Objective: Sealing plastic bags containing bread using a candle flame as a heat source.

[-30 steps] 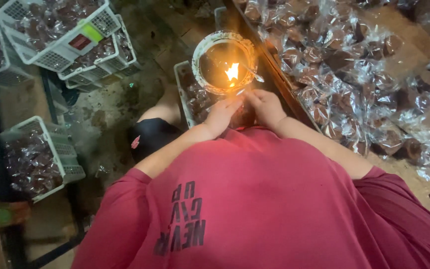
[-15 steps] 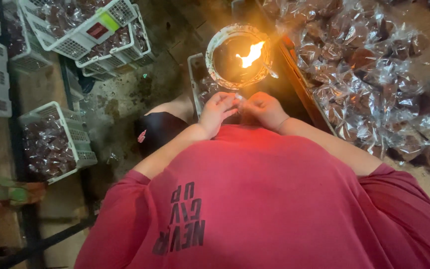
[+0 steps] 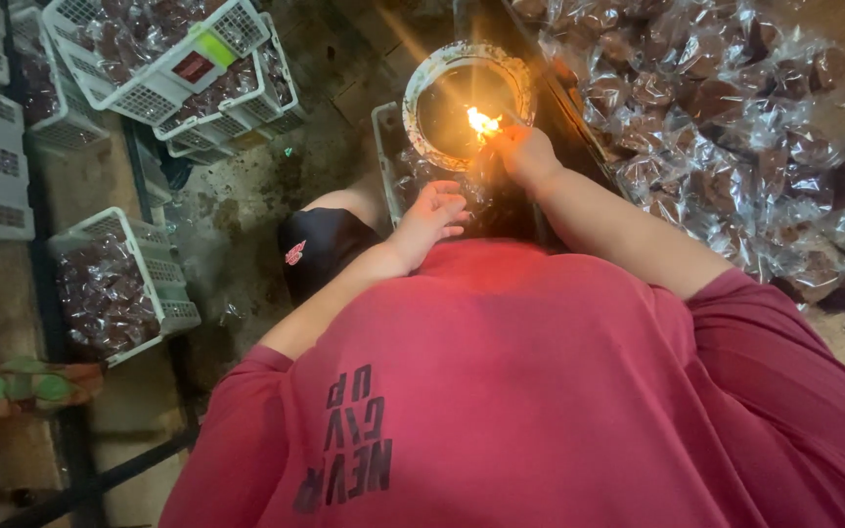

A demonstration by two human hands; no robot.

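Observation:
A round metal bowl (image 3: 421, 90) holds a small burning flame (image 3: 483, 122). My right hand (image 3: 528, 156) is at the bowl's right rim, fingers pinched on a clear plastic packet (image 3: 486, 184) whose top is right at the flame. My left hand (image 3: 434, 213) hovers lower and to the left with its fingers spread and nothing in it. It is just above a grey crate (image 3: 383, 137) that stands under the bowl. My red shirt fills the lower part of the view and hides my lap.
A big heap of clear-wrapped brown pieces (image 3: 726, 127) lies on the right. White plastic crates (image 3: 163, 68) filled with the same packets are stacked at the top left, and another crate (image 3: 114, 279) stands at the left. The concrete floor (image 3: 237, 215) is dirty.
My right hand has moved up from beside the left one to the flame. My left hand stayed low and spread its fingers. The view has shifted a little.

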